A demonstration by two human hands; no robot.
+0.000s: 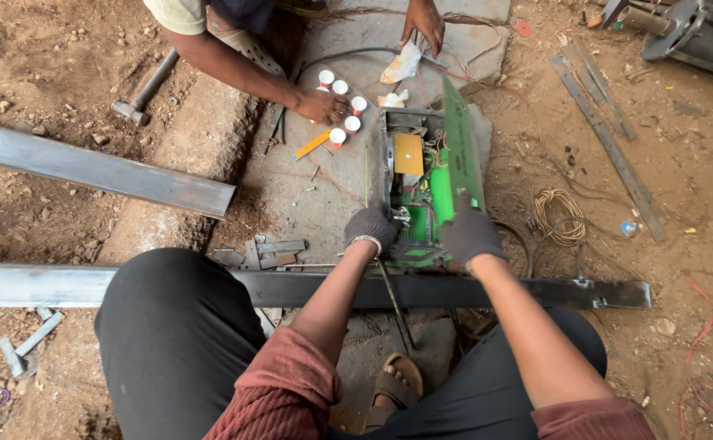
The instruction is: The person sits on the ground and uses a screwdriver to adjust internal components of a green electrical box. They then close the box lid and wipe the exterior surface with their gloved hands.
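Seated person's gloved right hand [470, 235] pinches the near end of an upright green circuit board [459, 147] running lengthwise away, while the gloved left hand [370, 227], fingers curled, rests beside it on the opened metal casing [382, 155].

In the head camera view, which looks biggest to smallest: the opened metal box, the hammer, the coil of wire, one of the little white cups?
1. Opened metal box
2. Hammer
3. Coil of wire, though it looks close to the hammer overall
4. White cup, clearly smallest
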